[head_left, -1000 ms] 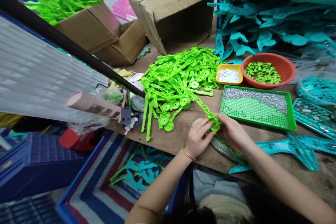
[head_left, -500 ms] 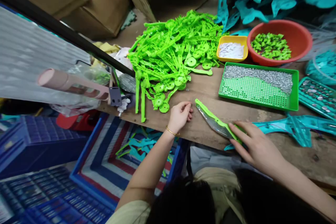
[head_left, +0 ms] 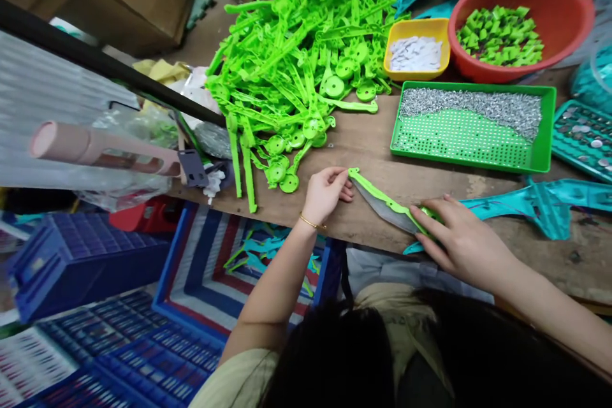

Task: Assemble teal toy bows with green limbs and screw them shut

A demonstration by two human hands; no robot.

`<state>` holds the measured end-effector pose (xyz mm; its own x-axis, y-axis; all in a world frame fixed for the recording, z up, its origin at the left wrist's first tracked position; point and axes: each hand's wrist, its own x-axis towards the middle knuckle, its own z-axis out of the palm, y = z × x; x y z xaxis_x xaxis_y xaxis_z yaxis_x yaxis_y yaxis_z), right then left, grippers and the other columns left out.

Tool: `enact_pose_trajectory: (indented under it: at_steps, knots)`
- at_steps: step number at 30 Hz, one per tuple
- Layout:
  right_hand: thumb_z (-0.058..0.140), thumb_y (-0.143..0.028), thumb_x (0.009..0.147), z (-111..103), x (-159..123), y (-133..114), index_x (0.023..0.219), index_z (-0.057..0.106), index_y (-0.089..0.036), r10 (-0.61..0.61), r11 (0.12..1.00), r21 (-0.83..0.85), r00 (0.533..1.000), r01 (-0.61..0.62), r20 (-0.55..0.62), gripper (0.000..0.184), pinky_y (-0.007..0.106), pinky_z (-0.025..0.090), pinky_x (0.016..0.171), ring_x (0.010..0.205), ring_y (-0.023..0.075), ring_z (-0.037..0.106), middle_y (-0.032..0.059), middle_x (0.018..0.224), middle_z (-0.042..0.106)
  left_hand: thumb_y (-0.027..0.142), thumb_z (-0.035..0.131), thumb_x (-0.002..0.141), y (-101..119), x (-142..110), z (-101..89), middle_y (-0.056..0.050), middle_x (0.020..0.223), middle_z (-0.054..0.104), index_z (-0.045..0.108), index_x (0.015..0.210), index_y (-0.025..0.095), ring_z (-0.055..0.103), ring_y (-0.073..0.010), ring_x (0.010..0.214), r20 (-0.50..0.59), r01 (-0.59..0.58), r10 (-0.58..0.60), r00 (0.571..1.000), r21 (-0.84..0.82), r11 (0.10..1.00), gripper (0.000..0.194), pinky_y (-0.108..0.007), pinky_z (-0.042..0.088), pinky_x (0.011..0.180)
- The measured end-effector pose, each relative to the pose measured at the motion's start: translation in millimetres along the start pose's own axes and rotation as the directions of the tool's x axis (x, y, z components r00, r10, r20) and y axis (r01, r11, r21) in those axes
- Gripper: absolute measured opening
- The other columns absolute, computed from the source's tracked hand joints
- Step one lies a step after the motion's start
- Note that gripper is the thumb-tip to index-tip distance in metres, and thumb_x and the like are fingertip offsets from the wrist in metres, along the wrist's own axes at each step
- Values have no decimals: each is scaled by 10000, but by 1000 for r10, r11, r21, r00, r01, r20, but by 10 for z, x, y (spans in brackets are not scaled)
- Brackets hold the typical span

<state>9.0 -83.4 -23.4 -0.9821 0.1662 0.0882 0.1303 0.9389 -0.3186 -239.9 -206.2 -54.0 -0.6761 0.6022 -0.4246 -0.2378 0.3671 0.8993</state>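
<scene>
A bright green plastic strip with a translucent, blade-shaped panel along its lower edge lies slanted on the wooden bench. My right hand grips its right end, fingers curled over it and hiding that end. My left hand is closed in a pinch, with thumb and forefinger at the strip's upper left tip; whatever is between them is hidden. A teal plastic piece lies to the right of and behind my right hand, partly covered by it.
Behind my hands is a heap of green plastic parts. To its right stand a yellow tray of white bits, a red bowl of green pieces and a green perforated tray of small metal parts. A blue-rimmed crate is below left.
My left fingertips, apart from the strip before, now meet its upper left tip. My right hand keeps hold of the right end. The whole view has shifted, with the bench higher in it.
</scene>
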Motion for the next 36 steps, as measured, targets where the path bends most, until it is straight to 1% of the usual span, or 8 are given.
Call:
enact_pose_trajectory:
  at_steps: [11,16,18,21,25,29,32,36]
  knots:
    - [511,-309,903,139,-28,33,1254,583,-131,-6,1000,-23,1000,6,-5,401,503,432,1035,1092,274,563,174,1140,610,340,779,667,41,15,-12,7,584,632,606,912,97,618,-126,472,26,18,-21,999,103,995,386,-234,549,446]
    - [507,-317,909,134,-58,17,1289,567,-165,44,997,63,999,-45,7,413,519,393,1079,1147,266,551,159,1183,615,331,800,637,76,32,-52,11,662,642,635,834,127,573,-68,498,0,-85,88,996,253,964,328,-162,472,456]
    - [513,-322,908,169,-85,37,1280,573,-166,36,996,87,999,-36,-1,408,515,395,1080,1146,262,552,156,1184,616,341,821,616,70,-8,-9,5,735,672,597,836,153,632,-85,612,-2,-96,97,995,116,989,365,-178,522,571]
    - [517,-332,907,224,-135,71,1281,569,-180,25,994,109,999,-21,-30,407,515,387,1082,1157,258,541,144,1192,615,391,828,626,14,-123,136,13,767,702,490,957,210,704,-153,746,75,3,10,997,-170,985,507,-284,575,704]
    - [532,-336,903,178,-91,66,1266,578,-195,28,995,97,998,-23,-52,392,513,365,1069,1133,261,548,134,1161,635,396,822,659,-61,-317,308,-45,822,734,466,1019,195,732,-217,820,179,107,-62,982,-254,961,545,-354,592,755]
    - [459,-527,913,75,194,3,1009,670,-158,82,996,27,996,-83,18,436,408,450,827,893,251,606,116,908,672,327,819,684,-17,-482,337,-45,841,748,478,978,191,737,-234,830,102,6,20,995,-251,968,470,-376,601,771]
    - [358,-526,950,83,410,-50,824,659,-147,116,993,22,990,-118,82,500,333,381,631,749,229,612,109,770,664,313,818,689,52,-575,326,-42,836,757,497,968,194,739,-234,821,62,-65,82,995,-242,968,442,-375,607,764]
    - [311,-548,955,130,492,-85,749,646,-145,90,994,54,990,-96,106,563,322,300,555,673,220,617,110,695,654,353,819,690,95,-628,324,-42,848,764,515,942,203,742,-235,782,31,-109,117,993,-192,975,423,-393,614,754]
